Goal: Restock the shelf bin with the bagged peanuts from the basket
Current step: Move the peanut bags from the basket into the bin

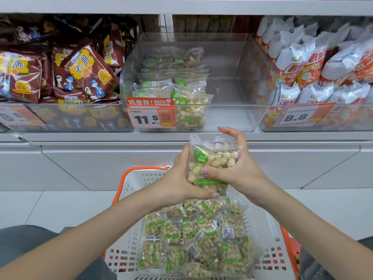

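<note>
Nearest the lens: two bare forearms reaching forward over a white plastic shopping basket [129, 257] with orange rim, heaped with clear bagged peanuts [193, 235] bearing green labels, a few turned barcode side up. Above the basket, held upright between both hands: a small stack of peanut bags [210, 158], green round sticker facing the camera. Left hand [179, 178] wrapped round the stack's left edge and bottom, thumb lying across the lower front. Right hand [240, 168] clamped on the right side, thumb pressed against the front of the pack, fingers curled up behind the top. Stack raised just below and in front of the clear acrylic shelf bin [232, 116], not yet inside it. Within that bin: rows of the same peanut bags [189, 102] standing along the left half only, the right half showing bare floor. Clipped to the bin's front left: an orange price tag [150, 115] reading 11.5. Left of it, a bin of dark red snack packs [80, 71]; right of it, a bin of white and orange snack bags [314, 65] behind a tag [298, 116] reading 8.8. Below the shelf, grey cabinet panels and pale floor tiles.
</note>
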A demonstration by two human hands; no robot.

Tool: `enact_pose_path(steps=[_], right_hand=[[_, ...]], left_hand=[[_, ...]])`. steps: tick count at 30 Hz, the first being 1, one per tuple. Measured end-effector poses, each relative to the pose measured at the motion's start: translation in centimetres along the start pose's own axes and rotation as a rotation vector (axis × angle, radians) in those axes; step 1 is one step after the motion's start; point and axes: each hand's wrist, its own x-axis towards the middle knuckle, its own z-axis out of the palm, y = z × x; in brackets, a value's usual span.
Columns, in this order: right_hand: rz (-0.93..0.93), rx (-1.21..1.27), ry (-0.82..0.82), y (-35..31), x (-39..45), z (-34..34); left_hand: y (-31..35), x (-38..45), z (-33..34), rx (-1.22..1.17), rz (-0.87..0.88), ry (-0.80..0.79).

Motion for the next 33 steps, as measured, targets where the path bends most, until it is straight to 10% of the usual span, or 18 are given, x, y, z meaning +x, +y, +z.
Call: enact_pose_path(steps=[7,15,33], right_hand=[[-0.297,-0.153,0.374,-7.2,3.6,-3.7],[-0.288,-0.681,0.476,-10.5,14.8,-7.2],[0.035,-0.704,0.333,-4.8,30.0,-11.0]], left_hand=[[3.8,1.5,-3.9,0.266,0.144,0.184],[2.9,3.1,-8.3,1.359,0.238,0.279],[0.2,5.1,-9.6,1.376,0.503,0.425]])
